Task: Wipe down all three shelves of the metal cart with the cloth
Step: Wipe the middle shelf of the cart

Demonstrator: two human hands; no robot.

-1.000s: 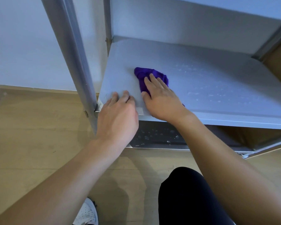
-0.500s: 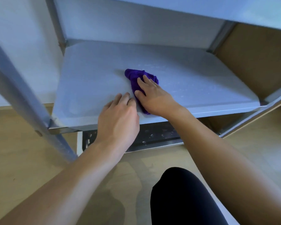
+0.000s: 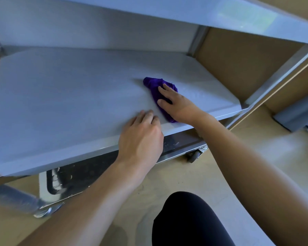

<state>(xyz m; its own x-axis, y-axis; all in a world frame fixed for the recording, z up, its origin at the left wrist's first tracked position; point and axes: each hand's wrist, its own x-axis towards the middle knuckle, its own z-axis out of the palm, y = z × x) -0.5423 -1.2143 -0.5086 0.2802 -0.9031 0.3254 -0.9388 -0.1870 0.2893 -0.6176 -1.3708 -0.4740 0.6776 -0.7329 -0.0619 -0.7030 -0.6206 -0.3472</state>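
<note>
Crumpled purple cloth (image 3: 152,83) lies right of centre on the flat grey metal middle shelf (image 3: 69,96), pinned under the right hand (image 3: 176,105), whose fingers lie fairly straight on top of it. The left hand (image 3: 142,137) rests loosely bent fingers on the shelf's front edge and holds nothing. The cloth looks light, soft and prone to bunching, so it is best driven by flat palm pressure over its middle; the shelf is smooth and probably slick, with the top shelf (image 3: 185,11) close overhead and the speckled bottom shelf (image 3: 89,169) just above a tan floor (image 3: 256,157).

Cloth (image 3: 154,86) on middle shelf (image 3: 60,96), right of centre, under right hand (image 3: 176,105); left hand (image 3: 142,137) just left, resting on the shelf's front edge. Top shelf (image 3: 167,11) above, bottom shelf (image 3: 89,171) below, maybe droplets on it. Caster (image 3: 194,155) under its right corner
</note>
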